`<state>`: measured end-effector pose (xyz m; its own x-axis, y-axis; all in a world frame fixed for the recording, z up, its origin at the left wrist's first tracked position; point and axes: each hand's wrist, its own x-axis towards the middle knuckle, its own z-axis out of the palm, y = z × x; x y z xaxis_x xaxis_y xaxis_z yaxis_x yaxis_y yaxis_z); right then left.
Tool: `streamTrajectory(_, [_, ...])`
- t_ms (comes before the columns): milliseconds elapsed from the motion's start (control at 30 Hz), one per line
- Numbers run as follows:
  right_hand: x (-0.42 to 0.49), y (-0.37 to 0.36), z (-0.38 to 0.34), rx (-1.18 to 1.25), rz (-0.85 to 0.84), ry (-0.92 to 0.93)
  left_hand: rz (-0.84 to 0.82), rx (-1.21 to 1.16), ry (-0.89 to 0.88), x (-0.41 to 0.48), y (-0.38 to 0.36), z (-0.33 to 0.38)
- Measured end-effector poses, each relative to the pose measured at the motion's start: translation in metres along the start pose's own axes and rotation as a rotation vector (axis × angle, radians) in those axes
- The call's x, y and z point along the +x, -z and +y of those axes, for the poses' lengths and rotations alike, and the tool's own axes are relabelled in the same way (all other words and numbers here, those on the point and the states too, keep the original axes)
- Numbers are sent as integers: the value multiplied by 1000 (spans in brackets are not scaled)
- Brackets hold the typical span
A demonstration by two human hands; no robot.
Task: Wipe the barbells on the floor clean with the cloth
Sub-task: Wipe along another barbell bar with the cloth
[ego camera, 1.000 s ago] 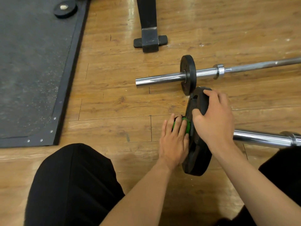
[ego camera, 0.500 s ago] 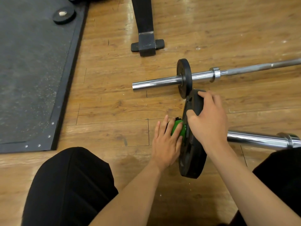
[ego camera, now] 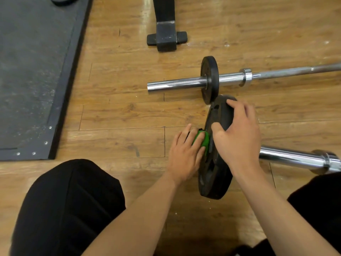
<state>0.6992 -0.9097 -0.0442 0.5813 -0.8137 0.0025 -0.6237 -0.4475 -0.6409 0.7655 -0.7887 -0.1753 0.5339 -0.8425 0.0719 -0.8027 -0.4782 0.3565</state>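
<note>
Two barbells lie on the wooden floor. The near barbell [ego camera: 287, 158] carries a large black plate [ego camera: 214, 182] standing on edge. My right hand [ego camera: 238, 135] grips the plate's upper rim, thumb on its left face. My left hand [ego camera: 184, 156] holds a green cloth [ego camera: 205, 140] against the left face of the plate, fingers curved over it; the bar end there is hidden. The far barbell [ego camera: 177, 85] has a small black plate [ego camera: 209, 78] and a chrome collar [ego camera: 246, 77].
A dark rubber mat [ego camera: 27, 71] covers the floor on the left. A black bench foot [ego camera: 166, 37] stands behind the far barbell. My knees in black trousers [ego camera: 70, 209] frame the bottom of the view.
My left hand has shifted slightly on the cloth, so more green shows between its fingers. My right hand keeps the same hold on the plate. The camera has moved a little.
</note>
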Motion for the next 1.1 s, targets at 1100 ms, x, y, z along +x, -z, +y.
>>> streamTrajectory(1100, [22, -1, -5, 39, -19, -19, -121, 4, 127, 60, 3, 3])
